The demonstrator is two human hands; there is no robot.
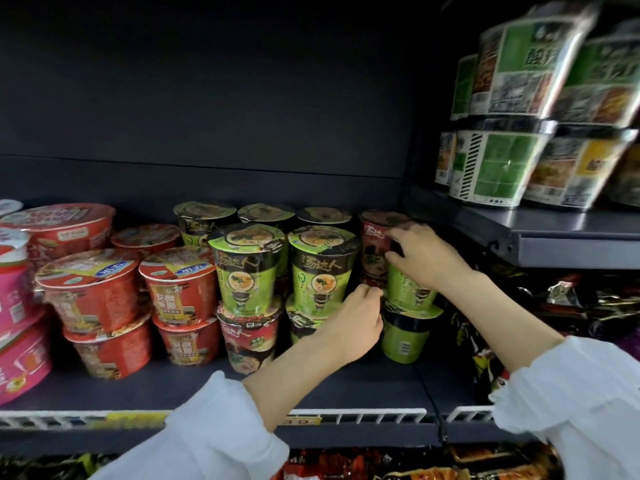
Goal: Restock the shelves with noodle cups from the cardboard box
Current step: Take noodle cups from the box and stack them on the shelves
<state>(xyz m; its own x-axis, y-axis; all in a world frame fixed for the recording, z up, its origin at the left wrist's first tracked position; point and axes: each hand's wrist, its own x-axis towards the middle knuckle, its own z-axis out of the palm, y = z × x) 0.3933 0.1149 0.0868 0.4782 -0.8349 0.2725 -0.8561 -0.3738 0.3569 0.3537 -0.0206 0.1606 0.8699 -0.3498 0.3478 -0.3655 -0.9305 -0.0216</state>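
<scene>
Red bowls (93, 296) (stacked) stand left of green cups (249, 271).

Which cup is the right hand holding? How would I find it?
Find the dark shelf with the stacked cups. At the right end of the green cups, the right hand grips a green cup sitting on another green one. It's the only top cup with fingers around it.

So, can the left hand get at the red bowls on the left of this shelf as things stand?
Probably yes. The left hand is down among the green cups at the shelf's right end, while the red bowls stand at the front of the shelf with nothing before them. It would only need to pull back and move left.
</scene>
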